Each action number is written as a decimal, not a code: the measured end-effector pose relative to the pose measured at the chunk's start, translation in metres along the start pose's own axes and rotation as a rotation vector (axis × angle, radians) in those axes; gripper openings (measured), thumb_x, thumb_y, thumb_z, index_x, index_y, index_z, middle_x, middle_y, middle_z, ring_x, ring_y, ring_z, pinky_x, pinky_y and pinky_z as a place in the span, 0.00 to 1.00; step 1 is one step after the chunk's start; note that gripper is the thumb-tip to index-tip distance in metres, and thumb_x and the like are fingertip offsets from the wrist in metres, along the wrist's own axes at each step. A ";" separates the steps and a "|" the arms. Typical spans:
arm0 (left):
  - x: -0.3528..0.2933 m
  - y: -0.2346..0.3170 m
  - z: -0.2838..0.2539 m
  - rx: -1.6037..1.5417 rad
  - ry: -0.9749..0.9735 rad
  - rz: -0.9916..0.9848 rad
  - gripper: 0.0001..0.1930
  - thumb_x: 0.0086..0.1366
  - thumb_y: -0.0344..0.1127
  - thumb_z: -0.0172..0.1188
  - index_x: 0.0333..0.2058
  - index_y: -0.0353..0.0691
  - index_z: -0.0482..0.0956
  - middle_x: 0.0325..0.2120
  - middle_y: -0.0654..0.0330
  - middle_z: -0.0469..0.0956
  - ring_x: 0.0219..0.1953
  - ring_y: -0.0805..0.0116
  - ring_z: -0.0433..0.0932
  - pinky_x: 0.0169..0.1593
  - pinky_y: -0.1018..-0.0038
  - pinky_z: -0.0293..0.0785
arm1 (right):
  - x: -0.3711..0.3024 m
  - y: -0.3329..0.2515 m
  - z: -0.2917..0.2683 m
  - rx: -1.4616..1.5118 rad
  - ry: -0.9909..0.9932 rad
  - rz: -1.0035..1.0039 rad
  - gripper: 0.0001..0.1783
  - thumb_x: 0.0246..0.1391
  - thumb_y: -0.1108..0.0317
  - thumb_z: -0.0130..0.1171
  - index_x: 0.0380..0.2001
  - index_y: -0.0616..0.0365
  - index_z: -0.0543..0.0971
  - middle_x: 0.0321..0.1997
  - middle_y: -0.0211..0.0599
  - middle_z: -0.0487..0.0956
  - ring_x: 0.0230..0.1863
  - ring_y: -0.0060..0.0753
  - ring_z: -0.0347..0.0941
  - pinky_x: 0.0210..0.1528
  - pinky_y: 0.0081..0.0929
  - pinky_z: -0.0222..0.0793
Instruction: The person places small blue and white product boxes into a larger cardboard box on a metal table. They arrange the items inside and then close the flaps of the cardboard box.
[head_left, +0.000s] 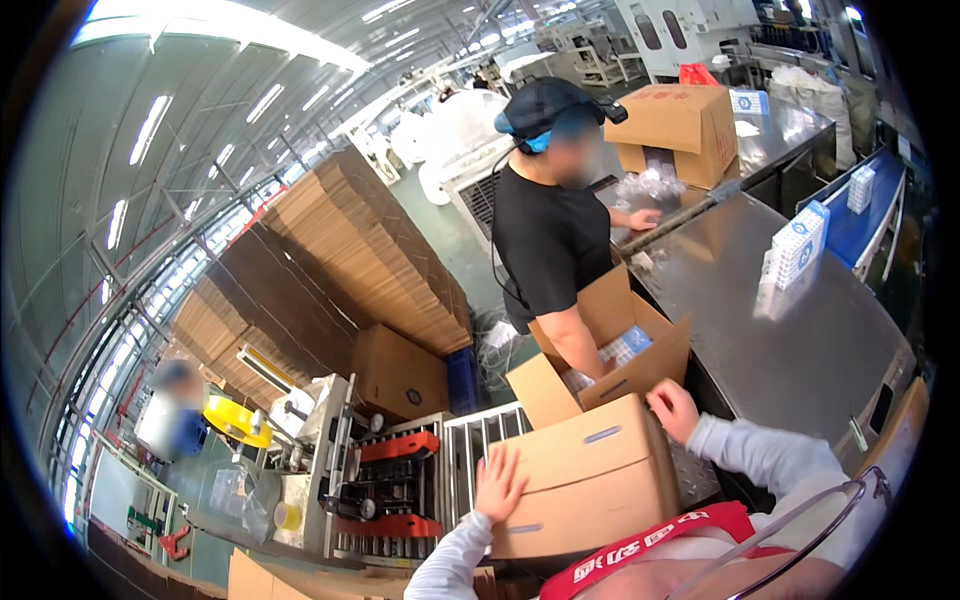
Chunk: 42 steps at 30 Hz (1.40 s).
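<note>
A closed brown carton [575,475] with slot-shaped handholds lies in front of me, at the end of a roller conveyor. My left hand [500,485] rests on its left end, fingers spread flat on the cardboard. Beside the carton's far right corner is my right hand [674,410], its fingers curled inward; whether anything is inside them is hidden. Just beyond stands an open carton [655,365] with raised flaps. A co-worker [550,215] in a black shirt reaches one arm into it, next to a blue-and-white package [625,347].
Steel worktable [740,290] at right bears upright blue-and-white packs [797,247]; a blue belt [880,210] runs past it. Left of my carton are the roller conveyor [480,430] and a taping machine [385,485] with red parts. Stacked flat cardboard [350,235] stands behind.
</note>
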<state>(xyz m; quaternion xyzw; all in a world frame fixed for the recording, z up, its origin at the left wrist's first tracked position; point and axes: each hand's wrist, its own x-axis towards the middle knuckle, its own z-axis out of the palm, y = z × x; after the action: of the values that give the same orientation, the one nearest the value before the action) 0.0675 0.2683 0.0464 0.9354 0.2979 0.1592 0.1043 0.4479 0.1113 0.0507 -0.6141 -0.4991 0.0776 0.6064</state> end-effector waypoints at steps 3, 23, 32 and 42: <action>-0.062 -0.128 0.005 0.147 -0.007 -0.419 0.36 0.65 0.60 0.47 0.67 0.49 0.56 0.68 0.50 0.51 0.70 0.48 0.45 0.67 0.45 0.42 | -0.125 0.148 0.035 -0.393 -0.099 0.586 0.32 0.57 0.46 0.56 0.53 0.64 0.72 0.54 0.53 0.73 0.56 0.43 0.70 0.56 0.38 0.66; -0.013 0.024 0.072 -1.362 -0.292 -0.638 0.30 0.66 0.55 0.54 0.62 0.49 0.64 0.51 0.58 0.73 0.55 0.63 0.69 0.58 0.70 0.63 | -0.131 -0.100 0.185 -0.196 -1.167 0.410 0.48 0.61 0.41 0.40 0.65 0.71 0.37 0.40 0.72 0.75 0.41 0.66 0.75 0.47 0.48 0.71; -0.022 0.006 0.040 -1.155 -0.299 -0.704 0.19 0.66 0.45 0.59 0.47 0.36 0.75 0.36 0.65 0.78 0.37 0.75 0.73 0.41 0.76 0.69 | -0.046 0.010 -0.071 -1.472 -0.863 0.148 0.66 0.33 0.31 0.65 0.65 0.69 0.54 0.72 0.58 0.47 0.74 0.56 0.37 0.72 0.44 0.38; -0.071 -0.060 0.120 -1.685 0.089 -0.723 0.24 0.64 0.43 0.58 0.52 0.30 0.73 0.47 0.56 0.77 0.50 0.64 0.75 0.54 0.70 0.70 | -0.129 0.182 -0.006 -0.806 -0.512 0.887 0.29 0.43 0.46 0.65 0.39 0.61 0.81 0.42 0.53 0.80 0.44 0.51 0.78 0.45 0.43 0.75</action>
<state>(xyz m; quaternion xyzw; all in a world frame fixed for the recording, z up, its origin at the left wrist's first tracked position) 0.0249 0.2625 -0.0992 0.3927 0.3615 0.3172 0.7839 0.4831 0.0589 -0.1632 -0.9032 -0.3170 0.2712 0.1008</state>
